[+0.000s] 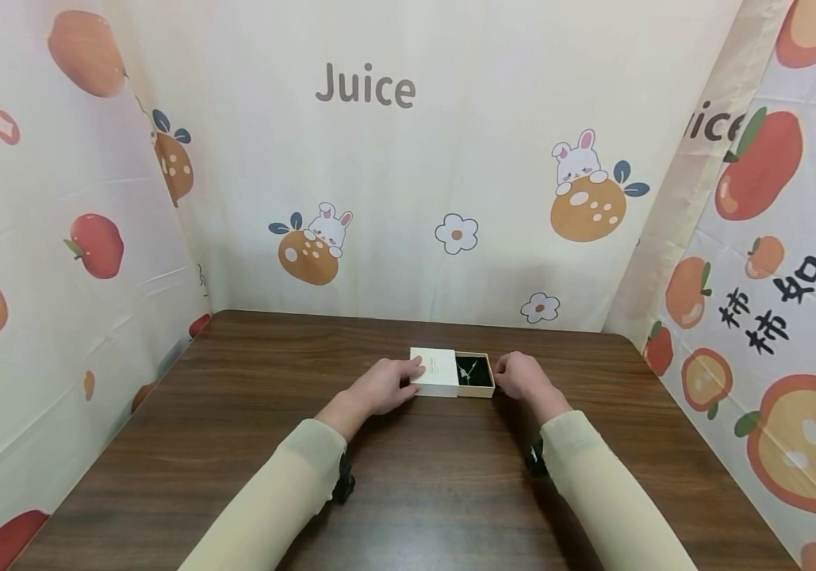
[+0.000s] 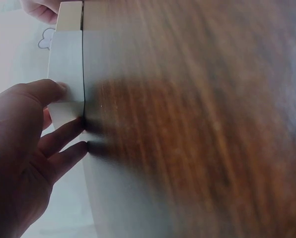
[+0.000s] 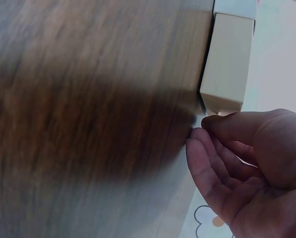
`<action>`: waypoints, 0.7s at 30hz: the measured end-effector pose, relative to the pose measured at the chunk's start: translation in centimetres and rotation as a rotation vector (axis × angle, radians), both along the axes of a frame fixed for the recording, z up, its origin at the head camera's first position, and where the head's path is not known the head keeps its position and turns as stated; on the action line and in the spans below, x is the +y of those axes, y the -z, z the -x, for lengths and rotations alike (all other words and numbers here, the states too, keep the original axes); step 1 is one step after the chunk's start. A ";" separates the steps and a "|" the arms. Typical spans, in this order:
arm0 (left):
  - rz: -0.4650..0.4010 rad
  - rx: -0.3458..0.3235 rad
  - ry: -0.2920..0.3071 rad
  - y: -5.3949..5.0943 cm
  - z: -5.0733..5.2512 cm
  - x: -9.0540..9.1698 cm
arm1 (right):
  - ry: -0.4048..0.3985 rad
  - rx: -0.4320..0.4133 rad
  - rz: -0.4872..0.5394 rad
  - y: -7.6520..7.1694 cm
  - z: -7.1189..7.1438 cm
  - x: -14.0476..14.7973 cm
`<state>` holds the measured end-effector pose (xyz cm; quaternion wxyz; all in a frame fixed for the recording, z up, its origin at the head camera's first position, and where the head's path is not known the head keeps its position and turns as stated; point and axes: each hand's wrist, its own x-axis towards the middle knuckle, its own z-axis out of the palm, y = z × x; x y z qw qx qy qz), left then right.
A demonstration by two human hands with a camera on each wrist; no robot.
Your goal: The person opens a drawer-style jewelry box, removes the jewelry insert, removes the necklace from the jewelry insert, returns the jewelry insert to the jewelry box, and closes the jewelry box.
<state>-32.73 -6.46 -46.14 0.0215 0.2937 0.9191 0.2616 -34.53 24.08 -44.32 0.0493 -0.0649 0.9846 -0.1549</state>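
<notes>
A white jewelry box (image 1: pixel 434 371) lies on the table, its sleeve to the left and its cream inner tray (image 1: pixel 475 392) partly slid out at the right. Inside the tray a silver necklace (image 1: pixel 466 370) rests on a black pad. My left hand (image 1: pixel 386 385) grips the sleeve's left end, the thumb (image 2: pixel 58 89) against its near side. At the tray's right end, my right hand (image 1: pixel 524 376) has curled fingers, thumb and fingertips together; it seems to pinch the tray's end, where the exact contact is hidden. The tray's plain near side (image 3: pixel 227 57) shows in the right wrist view.
The dark brown wooden table (image 1: pixel 436 492) reaches back to a pale printed curtain (image 1: pixel 393 174). More fruit-printed curtains (image 1: pixel 44 333) hang along the left and right sides. Light sleeves (image 1: pixel 286 484) cover both forearms, with dark devices (image 1: pixel 342 478) at the wrists.
</notes>
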 end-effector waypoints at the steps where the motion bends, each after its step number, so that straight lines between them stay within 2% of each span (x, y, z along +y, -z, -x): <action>1: -0.002 -0.002 -0.002 0.0 0.0 0.0 | 0.000 0.002 -0.003 0.0 0.0 0.0; 21: -0.012 -0.023 -0.012 -0.1 0.0 0.1 | 0.005 0.003 0.002 -0.1 0.0 0.0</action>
